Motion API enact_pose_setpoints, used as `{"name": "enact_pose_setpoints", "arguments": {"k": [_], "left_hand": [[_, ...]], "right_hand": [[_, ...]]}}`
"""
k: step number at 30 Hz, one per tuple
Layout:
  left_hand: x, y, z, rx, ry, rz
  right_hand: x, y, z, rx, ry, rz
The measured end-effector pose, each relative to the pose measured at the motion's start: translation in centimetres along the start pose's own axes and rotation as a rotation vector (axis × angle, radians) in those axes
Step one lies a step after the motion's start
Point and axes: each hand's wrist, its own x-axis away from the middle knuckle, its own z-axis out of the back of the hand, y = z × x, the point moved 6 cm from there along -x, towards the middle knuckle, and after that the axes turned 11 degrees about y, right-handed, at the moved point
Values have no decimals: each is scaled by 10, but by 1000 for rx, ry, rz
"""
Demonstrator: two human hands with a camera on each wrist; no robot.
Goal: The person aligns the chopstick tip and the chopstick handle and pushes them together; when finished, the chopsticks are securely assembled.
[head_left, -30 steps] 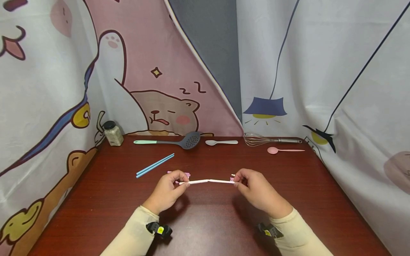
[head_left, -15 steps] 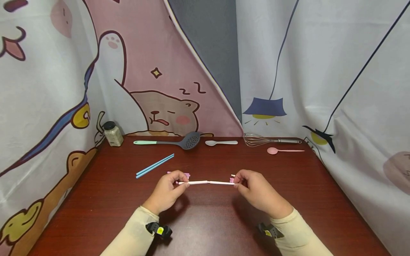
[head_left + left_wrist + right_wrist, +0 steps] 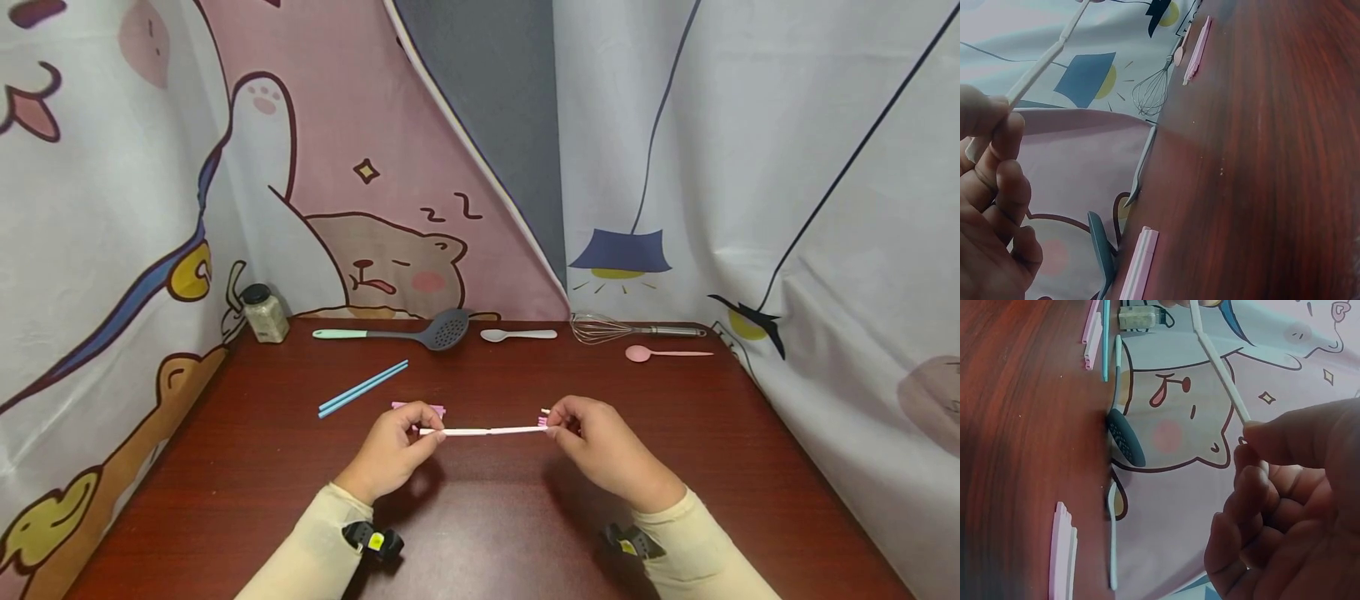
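Observation:
A thin whitish stick (image 3: 465, 432) is held level above the table, made of two straight lengths that meet at a joint in the middle. My left hand (image 3: 392, 448) pinches its left end between thumb and fingertips. At the other end, my right hand (image 3: 611, 450) pinches it the same way. The left wrist view shows the stick's end (image 3: 974, 150) poking out past the left fingers. Pink stick-like pieces lie on the table behind each hand: a left bundle (image 3: 1140, 265) and a right bundle (image 3: 1062, 556), both partly hidden by the hands in the head view.
Two blue chopsticks (image 3: 363, 388) lie beyond my left hand. Along the back edge are a jar (image 3: 266, 315), a slotted skimmer (image 3: 446, 330), a white spoon (image 3: 519, 334), a whisk (image 3: 637, 329) and a pink spoon (image 3: 669, 353). Printed curtains (image 3: 495, 125) surround the table.
The stick's joint has dropped slightly, so the lengths now run nearly in one line. Both hands keep their pinch and hardly move.

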Motion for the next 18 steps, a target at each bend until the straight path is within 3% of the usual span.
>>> {"name": "enact_pose_setpoints", "arguments": {"k": [7,18], "left_hand": [[-2,1,3,55,23,27],[0,4,4,108,77,7]], "right_hand": [[-1,3,-1,-111,22,-57],[-3,7,-8,-310,68,-107]]}}
